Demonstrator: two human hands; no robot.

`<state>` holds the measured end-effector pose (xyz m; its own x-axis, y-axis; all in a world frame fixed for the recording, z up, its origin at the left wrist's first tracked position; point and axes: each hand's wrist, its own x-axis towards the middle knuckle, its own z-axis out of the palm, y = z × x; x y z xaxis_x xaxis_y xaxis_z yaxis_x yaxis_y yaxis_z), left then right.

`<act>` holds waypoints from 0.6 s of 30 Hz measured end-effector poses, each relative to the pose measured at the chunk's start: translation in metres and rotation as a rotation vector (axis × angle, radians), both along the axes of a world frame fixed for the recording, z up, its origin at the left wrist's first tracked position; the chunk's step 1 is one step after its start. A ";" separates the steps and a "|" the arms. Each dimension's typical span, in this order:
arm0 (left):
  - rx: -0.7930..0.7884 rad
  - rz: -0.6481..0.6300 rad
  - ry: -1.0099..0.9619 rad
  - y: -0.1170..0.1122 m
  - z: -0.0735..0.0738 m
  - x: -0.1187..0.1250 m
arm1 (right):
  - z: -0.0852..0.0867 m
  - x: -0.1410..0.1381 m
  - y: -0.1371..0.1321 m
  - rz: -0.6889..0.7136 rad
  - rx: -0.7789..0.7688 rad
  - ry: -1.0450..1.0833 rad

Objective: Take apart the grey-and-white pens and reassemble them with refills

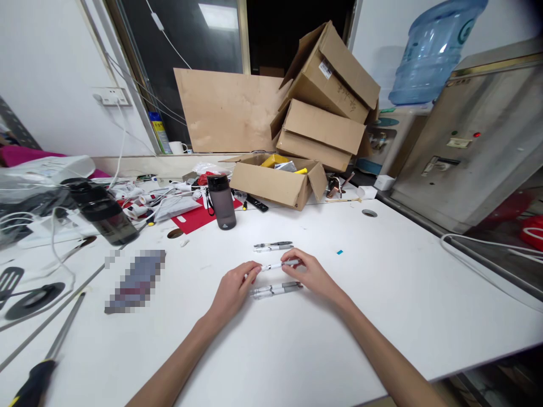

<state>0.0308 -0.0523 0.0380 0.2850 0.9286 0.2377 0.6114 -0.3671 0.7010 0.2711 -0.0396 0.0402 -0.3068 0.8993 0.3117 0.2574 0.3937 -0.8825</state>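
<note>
At frame centre, left grip and right grip pinch a white pen between them. Other pens lie above and below.

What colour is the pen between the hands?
The pen is mostly white, grey toward the right hand; see the head view.

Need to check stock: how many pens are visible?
5: one held pen between the left hand and right hand, a black pen and a white pen beyond it, two pens on the near side. Clutter may hide others.
</note>
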 end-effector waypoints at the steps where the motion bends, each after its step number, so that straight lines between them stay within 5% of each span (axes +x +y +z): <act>1: -0.008 -0.001 -0.016 0.000 0.000 0.000 | 0.000 0.000 0.000 0.008 -0.034 0.012; 10: -0.136 -0.031 -0.161 0.003 -0.003 -0.001 | -0.001 0.005 0.008 -0.057 0.079 0.142; 18: -0.122 -0.026 -0.219 0.009 -0.004 -0.006 | -0.004 0.011 0.016 -0.167 0.001 0.275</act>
